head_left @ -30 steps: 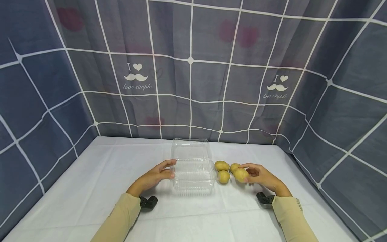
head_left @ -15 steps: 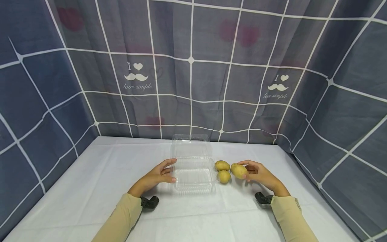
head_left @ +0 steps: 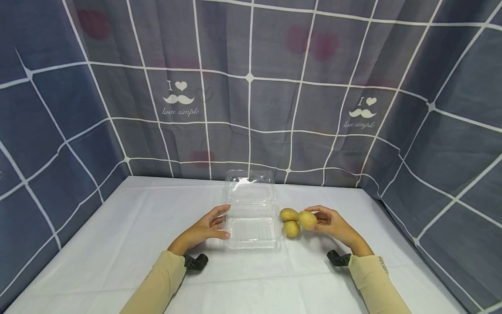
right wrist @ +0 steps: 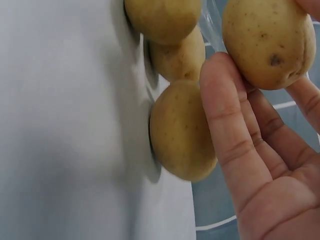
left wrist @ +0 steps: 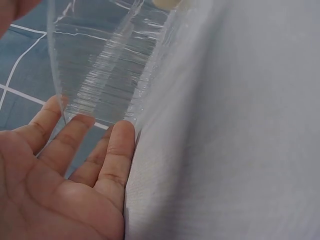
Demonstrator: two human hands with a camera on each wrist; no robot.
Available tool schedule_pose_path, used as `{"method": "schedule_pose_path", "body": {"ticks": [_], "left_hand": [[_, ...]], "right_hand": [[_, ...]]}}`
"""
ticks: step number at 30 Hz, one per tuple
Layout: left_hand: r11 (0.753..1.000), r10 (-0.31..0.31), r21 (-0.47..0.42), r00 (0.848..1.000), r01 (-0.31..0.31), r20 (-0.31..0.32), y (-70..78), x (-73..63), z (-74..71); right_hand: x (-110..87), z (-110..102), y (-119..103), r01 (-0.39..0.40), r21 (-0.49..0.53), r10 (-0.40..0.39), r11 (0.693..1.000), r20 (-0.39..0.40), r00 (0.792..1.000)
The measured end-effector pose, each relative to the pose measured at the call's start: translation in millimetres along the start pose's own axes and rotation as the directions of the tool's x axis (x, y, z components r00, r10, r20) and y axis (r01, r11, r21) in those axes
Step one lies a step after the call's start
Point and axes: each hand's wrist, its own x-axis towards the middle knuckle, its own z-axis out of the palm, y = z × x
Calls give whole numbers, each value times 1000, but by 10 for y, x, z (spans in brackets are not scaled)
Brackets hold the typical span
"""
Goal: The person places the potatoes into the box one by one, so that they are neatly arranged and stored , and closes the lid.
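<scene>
A clear plastic clamshell container [head_left: 252,226] lies with its lid [head_left: 250,186] raised at the far side. My left hand [head_left: 204,229] rests against its left end; in the left wrist view the fingers [left wrist: 117,155] touch the ribbed clear wall [left wrist: 100,82]. My right hand [head_left: 333,224] pinches a yellow potato [head_left: 307,220] between thumb and fingers, right of the container. In the right wrist view this held potato [right wrist: 267,42] is above another potato [right wrist: 182,132]. Two more potatoes, one at the back [head_left: 289,214] and one nearer [head_left: 292,229], sit beside the container's right side.
A white cloth [head_left: 243,279] covers the table. Grey checked curtains [head_left: 270,104] hang behind it and at both sides. A black wrist camera [head_left: 196,262] is strapped to each forearm, by the beige sleeves.
My right hand has carried the potato slightly left and away from me, toward the other potatoes. The container's lid has tilted further up. My left hand stays at the container's left end.
</scene>
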Motion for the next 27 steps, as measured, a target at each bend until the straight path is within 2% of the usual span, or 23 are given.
{"method": "schedule_pose_path", "body": {"ticks": [12,27], "left_hand": [[1000,-1,12,1000,1,-3,-18,7,8],[1000,8,7,1000,-8,-9,-24,14,7]], "right_hand": [[56,132,-135,31,-33,-31,999,-1,1000],[148,289,-221,44,-4,-44,999,34,998]]}}
